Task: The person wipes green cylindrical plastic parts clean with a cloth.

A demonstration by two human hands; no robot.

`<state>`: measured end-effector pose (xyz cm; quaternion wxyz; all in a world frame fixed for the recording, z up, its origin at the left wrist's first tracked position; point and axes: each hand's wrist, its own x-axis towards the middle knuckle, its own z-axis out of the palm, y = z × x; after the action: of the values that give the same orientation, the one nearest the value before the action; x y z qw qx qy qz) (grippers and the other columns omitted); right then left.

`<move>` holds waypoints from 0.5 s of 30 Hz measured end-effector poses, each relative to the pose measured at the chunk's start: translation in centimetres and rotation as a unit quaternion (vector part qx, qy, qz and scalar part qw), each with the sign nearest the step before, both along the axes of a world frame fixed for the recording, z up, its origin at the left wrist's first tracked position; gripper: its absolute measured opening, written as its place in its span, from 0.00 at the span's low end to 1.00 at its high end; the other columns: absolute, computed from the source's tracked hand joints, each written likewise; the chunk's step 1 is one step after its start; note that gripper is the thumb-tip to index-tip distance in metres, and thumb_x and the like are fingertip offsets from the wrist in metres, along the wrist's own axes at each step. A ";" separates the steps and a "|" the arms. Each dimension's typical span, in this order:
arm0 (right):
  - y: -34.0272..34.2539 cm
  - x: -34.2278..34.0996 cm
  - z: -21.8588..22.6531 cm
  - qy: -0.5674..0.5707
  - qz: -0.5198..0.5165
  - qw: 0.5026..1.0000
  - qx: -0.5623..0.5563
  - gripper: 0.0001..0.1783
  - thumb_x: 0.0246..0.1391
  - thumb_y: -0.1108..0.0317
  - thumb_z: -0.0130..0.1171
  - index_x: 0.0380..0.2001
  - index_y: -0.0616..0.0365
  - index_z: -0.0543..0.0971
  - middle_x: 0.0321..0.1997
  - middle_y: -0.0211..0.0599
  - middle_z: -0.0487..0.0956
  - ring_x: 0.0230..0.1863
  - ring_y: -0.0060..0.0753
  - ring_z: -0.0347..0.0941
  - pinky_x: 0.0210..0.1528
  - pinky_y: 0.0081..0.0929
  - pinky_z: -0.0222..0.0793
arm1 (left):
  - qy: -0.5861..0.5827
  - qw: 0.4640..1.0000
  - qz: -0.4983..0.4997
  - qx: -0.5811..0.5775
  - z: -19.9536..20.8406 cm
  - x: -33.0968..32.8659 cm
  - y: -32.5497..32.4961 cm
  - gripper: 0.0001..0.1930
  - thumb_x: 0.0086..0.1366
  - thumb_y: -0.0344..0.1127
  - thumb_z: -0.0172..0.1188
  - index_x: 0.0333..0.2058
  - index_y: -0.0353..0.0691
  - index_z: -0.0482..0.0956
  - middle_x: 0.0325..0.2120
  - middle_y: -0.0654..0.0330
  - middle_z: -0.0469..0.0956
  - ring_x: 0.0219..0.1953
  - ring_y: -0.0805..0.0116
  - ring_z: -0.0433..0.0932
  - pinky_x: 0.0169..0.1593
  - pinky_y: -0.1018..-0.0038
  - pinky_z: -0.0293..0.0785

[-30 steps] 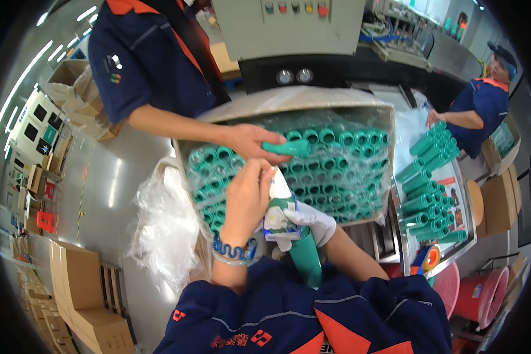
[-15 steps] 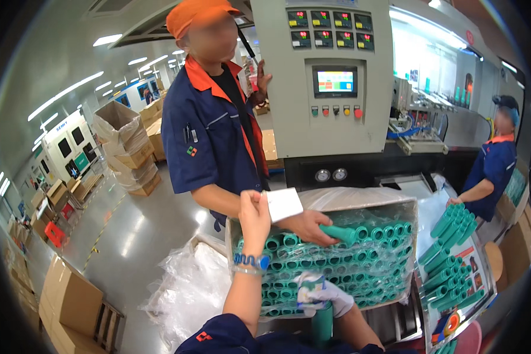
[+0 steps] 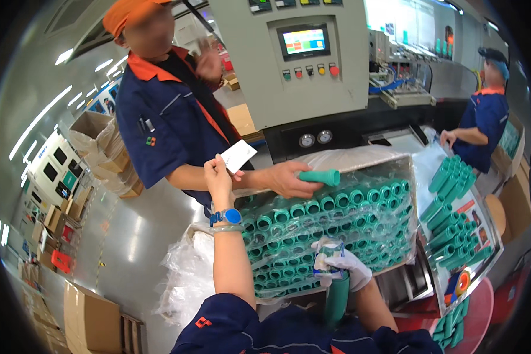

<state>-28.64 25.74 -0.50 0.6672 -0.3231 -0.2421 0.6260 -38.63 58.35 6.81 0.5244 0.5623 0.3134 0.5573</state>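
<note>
My left hand (image 3: 219,182), bare with a blue band at the wrist, is raised and pinches a small white card (image 3: 239,156) between fingers and thumb. My right hand (image 3: 353,266), in a white glove, is closed around a green tube (image 3: 336,302) held upright near my body. A crumpled blue, white and green piece (image 3: 328,257), perhaps cloth or wrapping, sits at the same fingers. Beyond both hands lies a plastic-lined carton (image 3: 412,177) with rows of green tubes (image 3: 312,206). Over its far edge, a co-worker's hand (image 3: 289,179) holds another green tube (image 3: 321,177).
A control cabinet (image 3: 248,71) with a screen stands behind the carton. On the right, a table (image 3: 484,233) bears bundled green tubes and a tape roll (image 3: 463,282); a pink tub (image 3: 481,307) stands below. Another person (image 3: 484,118) works at far right. A cardboard box (image 3: 91,318) stands lower left.
The co-worker's tube has been lifted off the rows. My left hand with the card and my right hand with the tube stay closed. The whole view has shifted.
</note>
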 end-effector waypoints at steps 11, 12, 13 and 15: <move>-0.4 0.5 -0.4 0.036 -0.043 0.998 0.015 0.32 0.44 0.64 0.64 0.53 0.58 0.65 0.38 0.38 0.76 0.32 0.29 0.76 0.29 0.24 0.75 | -0.083 0.995 -0.006 -0.064 -1.0 -0.4 0.9 0.12 0.69 0.39 0.49 0.39 0.34 0.62 0.28 0.51 0.75 0.21 0.60 0.79 0.22 0.74 0.78; -0.6 0.5 -0.2 0.050 -0.052 0.997 0.019 0.29 0.45 0.66 0.64 0.51 0.57 0.66 0.37 0.39 0.76 0.32 0.30 0.76 0.29 0.25 0.76 | -0.096 0.994 -0.014 -0.053 -0.8 -0.2 0.7 0.12 0.69 0.38 0.49 0.39 0.34 0.62 0.30 0.50 0.76 0.23 0.59 0.80 0.23 0.73 0.79; -0.7 0.6 0.0 0.056 -0.038 0.998 0.016 0.29 0.45 0.66 0.63 0.51 0.57 0.66 0.37 0.39 0.76 0.32 0.30 0.76 0.28 0.24 0.75 | -0.101 0.993 -0.016 -0.058 -0.6 -0.1 0.3 0.12 0.69 0.38 0.49 0.39 0.34 0.62 0.31 0.48 0.76 0.24 0.59 0.80 0.25 0.73 0.79; -0.9 0.8 0.3 0.063 -0.031 0.997 0.013 0.27 0.46 0.67 0.63 0.50 0.56 0.66 0.36 0.39 0.76 0.31 0.30 0.76 0.26 0.24 0.75 | -0.059 0.997 -0.030 -0.039 -0.3 0.1 -1.0 0.12 0.69 0.40 0.50 0.40 0.37 0.65 0.35 0.50 0.78 0.28 0.65 0.80 0.31 0.74 0.79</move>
<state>-27.80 24.81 -0.18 0.7044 -0.2817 -0.1969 0.6211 -38.56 57.38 6.49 0.5802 0.5162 0.2865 0.5611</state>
